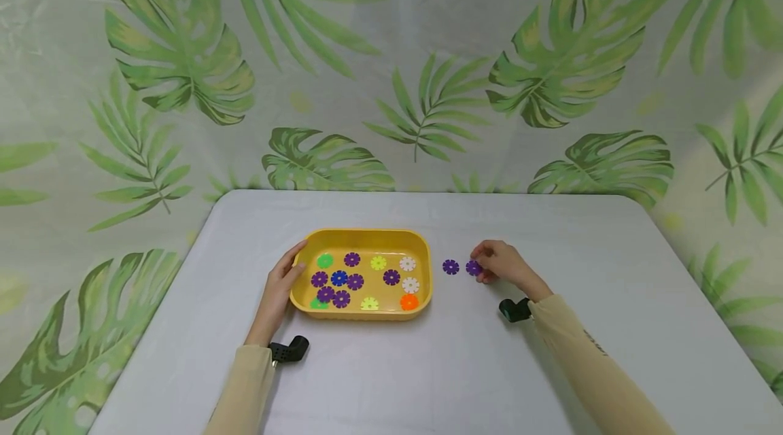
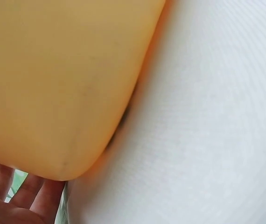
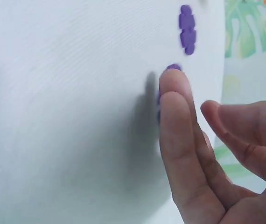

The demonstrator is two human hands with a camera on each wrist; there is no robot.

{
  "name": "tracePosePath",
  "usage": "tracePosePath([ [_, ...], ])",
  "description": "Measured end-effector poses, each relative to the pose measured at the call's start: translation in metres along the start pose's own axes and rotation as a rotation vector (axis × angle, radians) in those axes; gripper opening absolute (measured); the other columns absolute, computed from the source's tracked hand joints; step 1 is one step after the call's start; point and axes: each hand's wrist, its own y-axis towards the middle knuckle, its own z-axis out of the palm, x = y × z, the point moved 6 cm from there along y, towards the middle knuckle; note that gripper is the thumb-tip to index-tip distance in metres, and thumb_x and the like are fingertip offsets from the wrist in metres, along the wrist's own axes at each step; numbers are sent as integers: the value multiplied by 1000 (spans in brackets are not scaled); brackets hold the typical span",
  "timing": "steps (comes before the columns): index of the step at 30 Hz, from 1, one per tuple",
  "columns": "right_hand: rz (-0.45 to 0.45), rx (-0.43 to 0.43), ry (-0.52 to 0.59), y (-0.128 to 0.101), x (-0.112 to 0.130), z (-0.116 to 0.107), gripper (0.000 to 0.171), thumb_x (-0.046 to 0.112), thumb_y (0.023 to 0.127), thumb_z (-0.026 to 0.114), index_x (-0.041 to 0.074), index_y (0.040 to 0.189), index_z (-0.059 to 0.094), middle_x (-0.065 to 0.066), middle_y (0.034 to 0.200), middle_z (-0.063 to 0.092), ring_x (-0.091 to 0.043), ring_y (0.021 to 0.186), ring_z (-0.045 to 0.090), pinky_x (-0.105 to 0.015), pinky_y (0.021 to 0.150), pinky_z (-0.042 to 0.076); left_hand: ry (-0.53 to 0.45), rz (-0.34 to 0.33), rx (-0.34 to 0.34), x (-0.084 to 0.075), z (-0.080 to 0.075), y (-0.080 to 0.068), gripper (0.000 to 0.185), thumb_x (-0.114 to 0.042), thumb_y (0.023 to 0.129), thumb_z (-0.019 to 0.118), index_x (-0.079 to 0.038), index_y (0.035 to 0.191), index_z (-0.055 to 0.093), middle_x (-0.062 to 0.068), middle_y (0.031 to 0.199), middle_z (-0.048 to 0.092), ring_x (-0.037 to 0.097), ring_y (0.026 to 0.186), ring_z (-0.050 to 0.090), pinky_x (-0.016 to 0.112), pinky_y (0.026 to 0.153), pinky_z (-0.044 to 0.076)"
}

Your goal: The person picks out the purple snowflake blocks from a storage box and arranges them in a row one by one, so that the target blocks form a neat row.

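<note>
A yellow tray (image 1: 361,316) stands on the table, holding flower-shaped plastic discs in purple, blue, green, yellow, white and orange. At its left end my left hand (image 1: 283,280) holds the rim, thumb at the edge. Seen from the left wrist, the fingers (image 2: 28,191) lie along the outside of the tray wall. To the right of the tray, my right hand (image 1: 503,264) has its fingertips on a purple disc (image 1: 473,268) at the table surface. The right wrist view shows its thumb standing apart from straight fingers (image 3: 177,126), which partly hide that disc.
A second purple disc (image 1: 450,267) lies between the tray and the right hand. White cloth covers the table (image 1: 550,231). Behind hangs a leaf-patterned curtain (image 1: 330,95). Each wrist carries a small black camera.
</note>
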Motion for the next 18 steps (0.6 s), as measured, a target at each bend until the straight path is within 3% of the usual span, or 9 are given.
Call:
tracePosePath([
  [5,-50,12,103,-2,33,10,27,6,98,46,-12,118,53,-28,109,52,-25,71,65,-33,66,58,2,7,-1,0,-1,0,44,-16,103,44,-15,147,40,2,153,29,18,141,22,36,115,21],
  [11,-119,200,264,0,90,44,34,15,100,48,-10,124,49,-31,119,50,-27,81,63,-33,74,57,-7,-4,-2,0,-1,0,44,-17,103,44,-16,146,41,1,153,29,17,141,23,35,114,22],
  [18,-54,366,191,17,118,88,34,16,100,49,-7,125,51,-29,122,53,-36,91,65,-39,80,56,-16,4,1,2,-1,2,44,-16,103,44,-16,146,41,1,153,30,17,141,23,35,114,21],
])
